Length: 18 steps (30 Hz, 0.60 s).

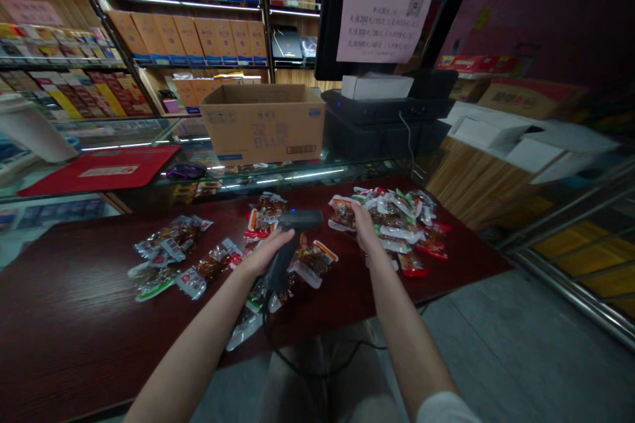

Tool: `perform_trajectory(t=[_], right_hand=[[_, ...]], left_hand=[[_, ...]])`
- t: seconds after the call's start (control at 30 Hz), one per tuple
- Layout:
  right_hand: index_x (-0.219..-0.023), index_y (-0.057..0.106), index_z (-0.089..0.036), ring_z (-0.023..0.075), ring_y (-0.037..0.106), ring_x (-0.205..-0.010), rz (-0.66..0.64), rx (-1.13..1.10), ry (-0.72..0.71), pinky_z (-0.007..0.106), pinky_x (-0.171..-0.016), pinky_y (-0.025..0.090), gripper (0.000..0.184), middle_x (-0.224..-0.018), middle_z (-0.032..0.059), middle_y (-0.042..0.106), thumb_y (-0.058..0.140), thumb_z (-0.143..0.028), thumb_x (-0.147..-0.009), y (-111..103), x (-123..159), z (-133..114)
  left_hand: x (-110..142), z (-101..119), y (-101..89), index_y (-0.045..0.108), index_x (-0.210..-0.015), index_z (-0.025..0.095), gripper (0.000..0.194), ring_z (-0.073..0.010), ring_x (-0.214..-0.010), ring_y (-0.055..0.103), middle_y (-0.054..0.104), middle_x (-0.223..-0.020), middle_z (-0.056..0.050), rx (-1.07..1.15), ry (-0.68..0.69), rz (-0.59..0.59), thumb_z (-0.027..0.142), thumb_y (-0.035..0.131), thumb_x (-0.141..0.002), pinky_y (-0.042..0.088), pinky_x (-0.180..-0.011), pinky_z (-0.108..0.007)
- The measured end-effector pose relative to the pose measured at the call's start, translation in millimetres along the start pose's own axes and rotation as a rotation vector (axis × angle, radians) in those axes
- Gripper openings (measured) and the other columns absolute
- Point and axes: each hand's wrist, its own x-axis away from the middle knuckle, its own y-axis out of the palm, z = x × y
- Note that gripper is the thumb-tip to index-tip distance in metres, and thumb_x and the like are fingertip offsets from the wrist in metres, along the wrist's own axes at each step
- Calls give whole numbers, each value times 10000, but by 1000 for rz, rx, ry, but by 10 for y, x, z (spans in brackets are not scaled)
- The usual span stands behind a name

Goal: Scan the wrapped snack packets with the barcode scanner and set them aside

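My left hand (pixel 270 250) is closed around the handle of a black barcode scanner (pixel 300 219), whose head points right. Its cable hangs over the table's front edge toward my lap. My right hand (pixel 364 221) grips a small snack packet (pixel 342 211) with an orange-and-white end, at the left side of a heap of similar packets (pixel 401 218). More clear packets with brown contents lie below and beside the scanner, among them one packet (pixel 316 261) with an orange strip. Another group of packets (pixel 171 244) lies farther left on the dark red table (pixel 79 277).
Behind the table, a glass counter holds an open cardboard box (pixel 262 122), a purple-lit mouse (pixel 186 172), a red mat (pixel 104 168) and a white cup (pixel 34 129). A monitor (pixel 330 20) with a paper notice stands at the back. Metal rails (pixel 570 284) run along the right.
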Motion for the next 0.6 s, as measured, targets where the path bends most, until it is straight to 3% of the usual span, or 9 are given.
perform_trajectory(t=[0.37, 0.6], right_hand=[[-887, 710, -196, 257, 689, -965, -24, 78, -5, 437, -904, 542, 563, -935, 51, 756, 537, -714, -751, 13, 49, 70], [-981, 707, -179, 254, 722, -822, -103, -39, 30, 412, -791, 585, 580, -939, 80, 763, 574, -683, -727, 99, 128, -41]], left_hand=[[4, -17, 29, 632, -924, 134, 545, -114, -511, 551, 672, -794, -70, -54, -45, 48, 628, 690, -700, 430, -462, -241], [-2, -53, 35, 654, -848, 156, 504, -134, -517, 561, 644, -727, -53, -52, -57, 78, 628, 706, -679, 453, -478, -267]])
